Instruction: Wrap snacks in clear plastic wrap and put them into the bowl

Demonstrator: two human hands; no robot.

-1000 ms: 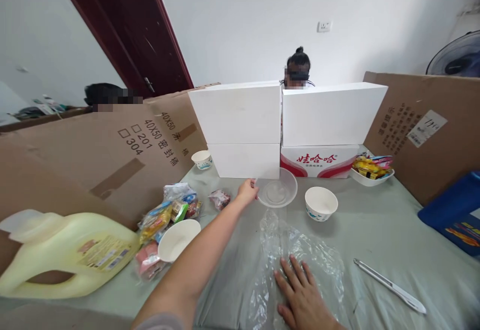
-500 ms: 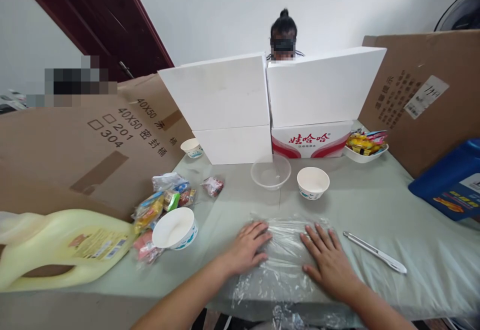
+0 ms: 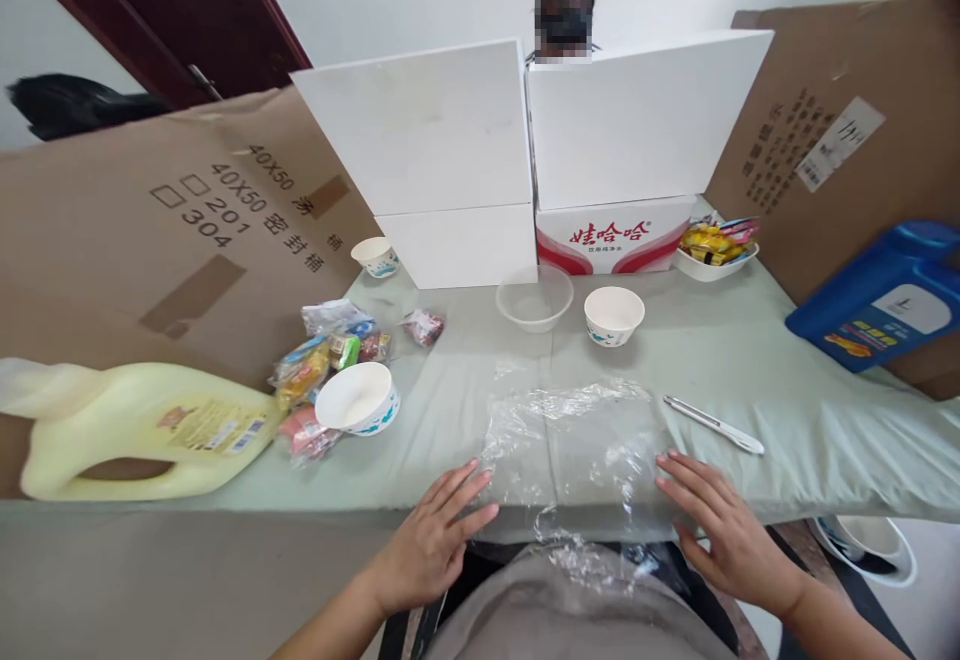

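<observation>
A clear plastic sheet (image 3: 570, 440) lies crinkled on the cloth at the table's front edge, its near part hanging over toward my lap. My left hand (image 3: 442, 535) hovers by the sheet's left side, fingers apart and holding nothing. By its right side, my right hand (image 3: 724, 530) is also spread and holds nothing. Whether fingertips touch the film I cannot tell. Beyond the sheet stand a clear plastic bowl (image 3: 535, 302) and a white paper bowl (image 3: 613, 317). A white and grey pen-like tool (image 3: 712, 425) lies beyond my right hand.
Left are a pale yellow jug (image 3: 150, 430), another paper bowl (image 3: 358, 400) and wrapped snacks (image 3: 304, 375). White boxes (image 3: 457, 245) stand at the back, a person (image 3: 565, 0) behind them. A snack-filled dish (image 3: 716, 260) and blue bottle (image 3: 877, 300) are right, between cardboard panels (image 3: 832, 70).
Both hands have come off the middle of the plastic sheet, drawing back toward me and apart to its sides. My view has tilted downward.
</observation>
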